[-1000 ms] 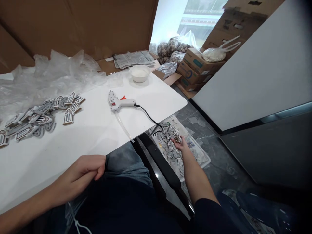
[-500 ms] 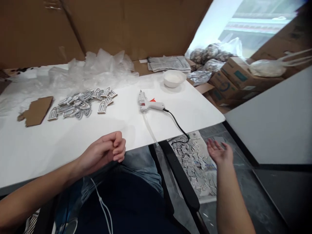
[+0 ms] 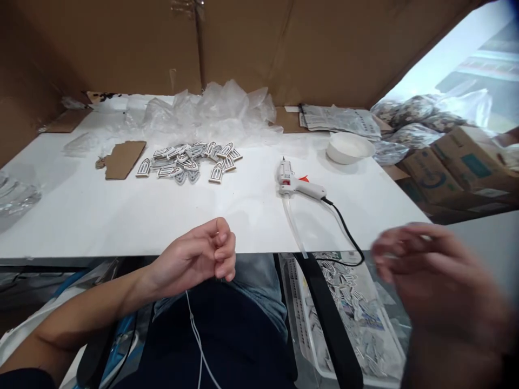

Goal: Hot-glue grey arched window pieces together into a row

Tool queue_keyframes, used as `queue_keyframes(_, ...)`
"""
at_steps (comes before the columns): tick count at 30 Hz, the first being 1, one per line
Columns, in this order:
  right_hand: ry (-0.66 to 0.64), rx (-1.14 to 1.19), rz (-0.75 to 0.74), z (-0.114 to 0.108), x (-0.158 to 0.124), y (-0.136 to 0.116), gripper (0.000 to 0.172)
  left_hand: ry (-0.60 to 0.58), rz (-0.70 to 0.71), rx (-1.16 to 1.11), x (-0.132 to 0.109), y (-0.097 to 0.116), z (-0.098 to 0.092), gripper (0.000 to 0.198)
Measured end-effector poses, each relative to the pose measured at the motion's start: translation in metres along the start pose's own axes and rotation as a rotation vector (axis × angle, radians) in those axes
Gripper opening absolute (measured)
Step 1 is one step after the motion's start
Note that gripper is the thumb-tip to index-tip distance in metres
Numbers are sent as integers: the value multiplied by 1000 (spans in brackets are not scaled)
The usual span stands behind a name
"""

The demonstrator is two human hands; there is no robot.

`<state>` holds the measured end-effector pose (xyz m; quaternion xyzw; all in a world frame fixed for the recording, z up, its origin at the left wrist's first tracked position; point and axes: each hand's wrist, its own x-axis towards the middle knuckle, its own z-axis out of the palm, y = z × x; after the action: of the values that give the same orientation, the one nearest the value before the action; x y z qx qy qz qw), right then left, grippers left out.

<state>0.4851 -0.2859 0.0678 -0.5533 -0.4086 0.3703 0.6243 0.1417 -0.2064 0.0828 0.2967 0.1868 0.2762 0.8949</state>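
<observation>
My left hand (image 3: 198,254) rests at the near edge of the white table (image 3: 81,216), fingers curled on nothing. My right hand (image 3: 433,275) is blurred, close to the camera above a white tray (image 3: 348,302) of arch-shaped badges, and nothing shows in it. A pile of arch-shaped badges (image 3: 188,162) lies on the table, beyond my left hand. A white hot glue gun (image 3: 294,181) lies on its side, with a clear glue stick (image 3: 294,227) and a black cord (image 3: 344,232) running towards the near edge.
A white bowl (image 3: 348,147) and newspaper sheets (image 3: 336,120) sit at the table's far side. Crumpled plastic wrap (image 3: 214,113) and a cardboard scrap (image 3: 124,159) lie behind the badges. Cardboard boxes (image 3: 470,167) stand to the right.
The view has swung left and levelled, centring the table. My right hand rose from the tray, and the badges it held a second ago no longer show. My left hand stays near the edge.
</observation>
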Motion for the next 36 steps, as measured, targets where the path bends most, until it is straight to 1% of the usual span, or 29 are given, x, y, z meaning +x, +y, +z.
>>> queue_keyframes(1,-133,3,12,27,-5,-5,22,-7,6,-10,-2,-1,-1,23)
queue_keyframes(2,-241,-14,-11,51,-10,-8,21,-13,16,-22,-4,-1,-2,24)
queue_keyframes(3,-368,-56,-2,71,-14,-9,22,-17,25,-34,-6,-2,-4,24)
queue_keyframes(4,-459,-99,-3,88,-17,-10,22,-19,33,-47,-8,-2,-6,25)
queue_keyframes(6,-610,-163,-21,111,-19,-10,23,-12,37,-73,-12,-1,-9,25)
queue_keyframes(7,-660,-181,-30,119,-19,-10,24,-6,34,-86,-14,-1,-11,25)
queue_keyframes(10,-735,-191,-42,134,-16,-9,23,8,26,-126,-21,3,-15,24)
queue_keyframes(15,-753,-187,-42,147,-13,-6,23,-13,47,-170,-25,7,-18,22)
queue_keyframes(22,-762,-191,-9,152,-11,-1,23,-80,86,-196,-21,9,-20,23)
queue_keyframes(29,-775,-191,14,153,-11,-1,25,-82,81,-229,-18,12,-16,25)
queue_keyframes(36,-771,-198,13,153,-11,0,26,-59,71,-255,-19,14,-15,25)
